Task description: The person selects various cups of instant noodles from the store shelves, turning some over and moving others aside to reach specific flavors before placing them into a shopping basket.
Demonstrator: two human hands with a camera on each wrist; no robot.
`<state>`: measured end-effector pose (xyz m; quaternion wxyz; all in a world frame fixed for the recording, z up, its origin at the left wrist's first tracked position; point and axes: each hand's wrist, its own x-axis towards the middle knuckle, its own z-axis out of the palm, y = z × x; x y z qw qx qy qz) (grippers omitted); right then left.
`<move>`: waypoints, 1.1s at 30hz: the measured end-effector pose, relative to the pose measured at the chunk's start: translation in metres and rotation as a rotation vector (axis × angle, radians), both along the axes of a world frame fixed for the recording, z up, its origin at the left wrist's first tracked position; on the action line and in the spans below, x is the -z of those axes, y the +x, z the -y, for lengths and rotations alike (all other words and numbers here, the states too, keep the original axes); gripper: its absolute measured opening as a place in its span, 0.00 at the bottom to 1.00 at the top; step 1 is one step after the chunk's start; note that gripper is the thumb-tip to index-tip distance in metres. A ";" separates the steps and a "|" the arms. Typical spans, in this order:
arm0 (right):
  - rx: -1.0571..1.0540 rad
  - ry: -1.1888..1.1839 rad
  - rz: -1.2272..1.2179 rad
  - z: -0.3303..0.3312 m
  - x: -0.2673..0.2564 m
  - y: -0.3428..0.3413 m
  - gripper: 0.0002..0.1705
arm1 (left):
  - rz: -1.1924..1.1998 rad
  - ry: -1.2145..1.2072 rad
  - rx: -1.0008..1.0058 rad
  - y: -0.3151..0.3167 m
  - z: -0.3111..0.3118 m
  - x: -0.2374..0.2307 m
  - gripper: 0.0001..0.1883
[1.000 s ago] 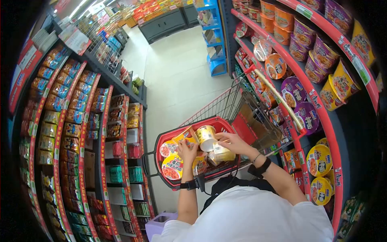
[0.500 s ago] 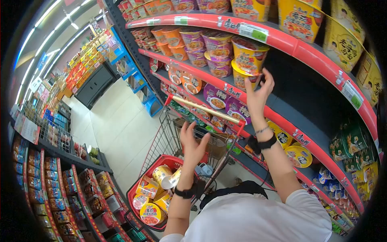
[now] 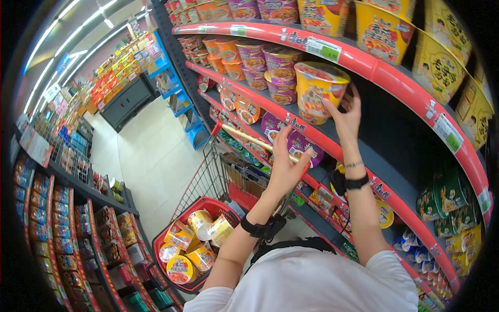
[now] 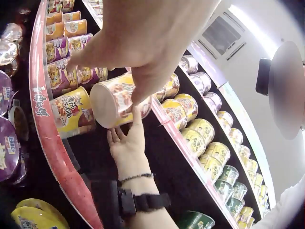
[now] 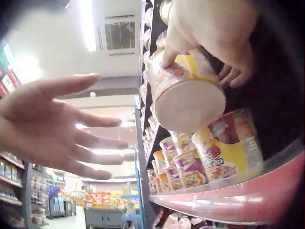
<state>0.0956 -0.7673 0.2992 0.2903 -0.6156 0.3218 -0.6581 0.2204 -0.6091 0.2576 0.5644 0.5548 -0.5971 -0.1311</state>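
My right hand [image 3: 347,112] grips a yellow instant noodle tub [image 3: 318,86], thumb on one side and fingers on the other. The right wrist view shows the tub's pale base [image 5: 190,107] tilted toward the camera, above a second yellow tub [image 5: 233,148] on the shelf. My left hand [image 3: 287,169] is empty, fingers spread, below and left of the held tub, before the shelf edge. A red basket [image 3: 156,244] in the shopping cart holds several yellow noodle tubs [image 3: 183,269] and a pale yellow box-like pack [image 3: 220,230].
Purple noodle tubs [image 3: 280,65] stand left of the held one. Red shelf edges [image 3: 382,62] run above and below my right hand. The cart's handle [image 3: 249,139] crosses in front of the lower shelves. Packet shelves [image 3: 60,208] line the aisle's left side.
Both hands left the basket, and the view swung to the right-hand shelf. My right hand reached the stacked yellow tubs and took the upper one. My left hand has risen toward the shelf.
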 end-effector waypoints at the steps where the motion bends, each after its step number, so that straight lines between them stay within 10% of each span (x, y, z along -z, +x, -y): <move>1: -0.069 0.008 0.038 -0.016 -0.001 -0.004 0.56 | -0.166 -0.046 0.019 0.000 -0.003 -0.008 0.42; 6: -0.636 0.088 0.070 -0.081 0.013 -0.008 0.60 | -0.425 -0.301 0.088 0.010 -0.031 -0.016 0.52; 18: -1.375 0.476 -0.514 -0.172 0.118 0.127 0.58 | -0.395 0.298 -0.529 0.111 -0.212 0.085 0.49; 20: -1.184 0.161 -0.661 -0.188 0.136 0.160 0.45 | -0.430 0.420 -0.582 0.131 -0.229 0.091 0.47; 28: -1.051 0.220 -0.779 -0.216 0.220 0.246 0.28 | -0.332 0.376 -0.798 0.203 -0.226 0.165 0.46; 33: -1.094 0.658 -0.870 -0.214 0.241 0.234 0.25 | -0.075 0.580 -0.729 0.232 -0.215 0.238 0.46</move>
